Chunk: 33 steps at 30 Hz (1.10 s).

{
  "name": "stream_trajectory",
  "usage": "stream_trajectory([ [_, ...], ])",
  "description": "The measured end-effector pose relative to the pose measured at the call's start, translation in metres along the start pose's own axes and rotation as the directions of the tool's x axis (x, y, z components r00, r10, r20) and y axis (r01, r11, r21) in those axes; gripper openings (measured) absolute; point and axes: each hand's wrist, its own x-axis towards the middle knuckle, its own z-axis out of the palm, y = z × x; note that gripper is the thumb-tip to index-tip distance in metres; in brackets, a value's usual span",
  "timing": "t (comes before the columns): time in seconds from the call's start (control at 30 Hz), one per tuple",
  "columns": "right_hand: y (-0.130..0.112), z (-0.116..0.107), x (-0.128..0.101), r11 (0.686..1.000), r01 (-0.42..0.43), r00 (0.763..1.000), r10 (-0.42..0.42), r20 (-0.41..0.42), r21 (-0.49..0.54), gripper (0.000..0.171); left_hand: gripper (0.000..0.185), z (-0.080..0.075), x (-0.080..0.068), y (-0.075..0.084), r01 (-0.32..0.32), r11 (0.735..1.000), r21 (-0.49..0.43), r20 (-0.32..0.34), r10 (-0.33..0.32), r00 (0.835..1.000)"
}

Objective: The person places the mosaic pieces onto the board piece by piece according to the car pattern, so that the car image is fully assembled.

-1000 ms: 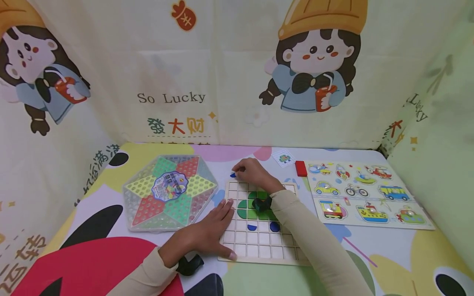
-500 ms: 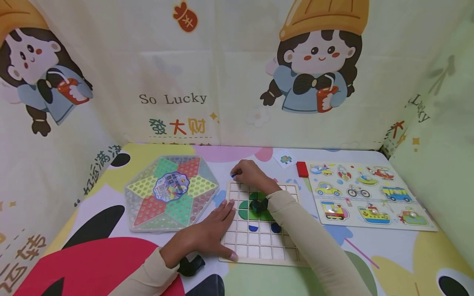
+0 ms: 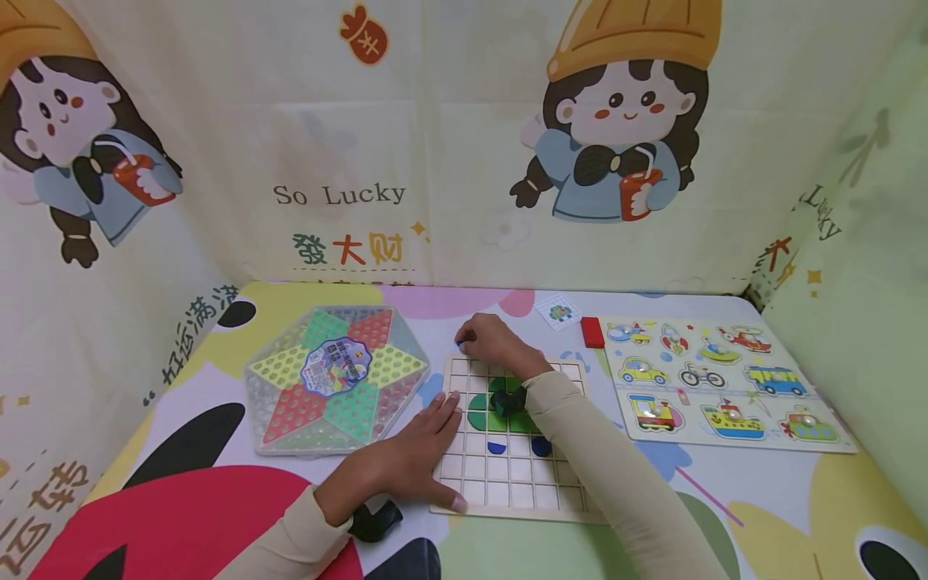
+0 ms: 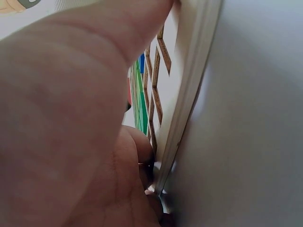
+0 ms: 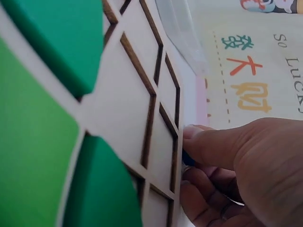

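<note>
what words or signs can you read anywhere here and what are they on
"So Lucky": on the back curtain, also seen from the right wrist.
"发大财": on that curtain, beneath it.
"Lucky", partly cut off: on the right curtain.
"好运满满", roughly: left curtain.
Round label on the checkers board: too small to read.

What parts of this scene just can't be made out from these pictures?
- The small blue piece in the right hand: its fingers cover most of it in the head and right wrist views, so its shape is unclear.
- Grid board, middle: the right forearm hides some green pieces in the head view.
- Left wrist view: the left hand fills the frame, blurred.
- The small card: its print is too small.
</note>
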Motion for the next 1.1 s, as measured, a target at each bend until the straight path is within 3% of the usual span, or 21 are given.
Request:
stream_trajectory([
  [0.23, -0.002, -0.005, -0.002, 0.999, -0.001, 1.000, 0.001, 0.003, -0.047, 0.009, 0.118, 0.001, 0.002, 0.000, 0.007, 1.000, 0.012, 0.001, -0.007, 1.000],
  [0.37, 0.000, -0.006, -0.006, 1.000, -0.015, 1.000, 0.015, 0.000, 0.002, 0.009, 0.117, 0.001, 0.001, 0.000, -0.001, 1.000, 0.006, -0.004, 0.001, 1.000],
  [0.63, 0.010, -0.016, -0.012, 0.996, 0.046, 0.998, -0.042, -0.052, 0.081, 0.013, 0.116, 0.000, -0.002, 0.002, -0.006, 1.000, 0.003, -0.012, 0.006, 1.000],
  [0.83, 0.013, -0.022, -0.017, 0.997, 0.029, 0.991, -0.019, -0.130, 0.074, 0.013, 0.116, -0.001, -0.003, 0.003, -0.012, 1.000, -0.010, -0.015, 0.012, 1.000],
  [1.1, 0.017, -0.026, -0.020, 0.999, 0.039, 0.989, -0.035, -0.143, 0.026, 0.014, 0.117, 0.000, -0.002, 0.002, -0.006, 1.000, -0.009, -0.013, 0.006, 1.000],
])
